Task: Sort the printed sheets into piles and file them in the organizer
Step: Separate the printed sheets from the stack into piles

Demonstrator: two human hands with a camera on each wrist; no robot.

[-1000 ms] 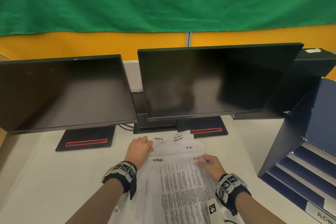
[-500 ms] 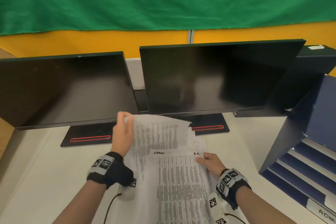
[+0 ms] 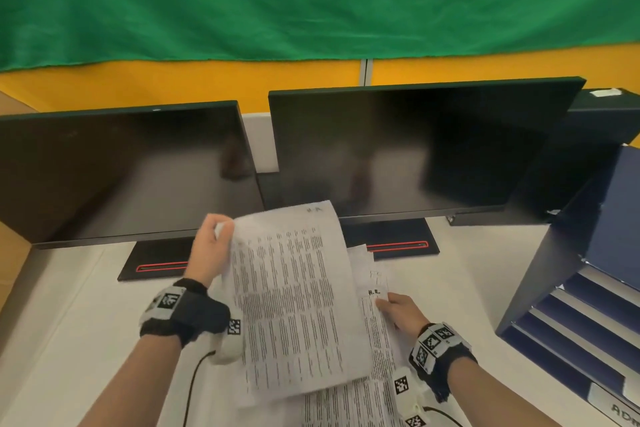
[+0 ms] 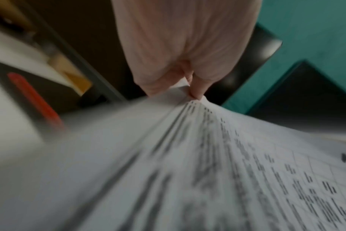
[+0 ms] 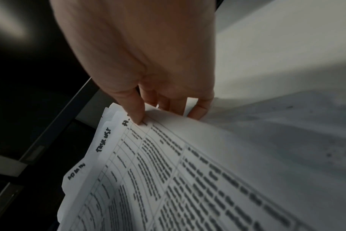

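On the white desk [image 3: 467, 270] before two dark monitors [image 3: 415, 149], the left hand [image 3: 211, 253] pinches one lifted sheet [image 3: 294, 305] by its top corner to separate it, while the right hand [image 3: 398, 310], thumb on top, grips the remaining stack [image 5: 168, 171] steady, the blue organizer [image 3: 588, 288] waiting well to the right.
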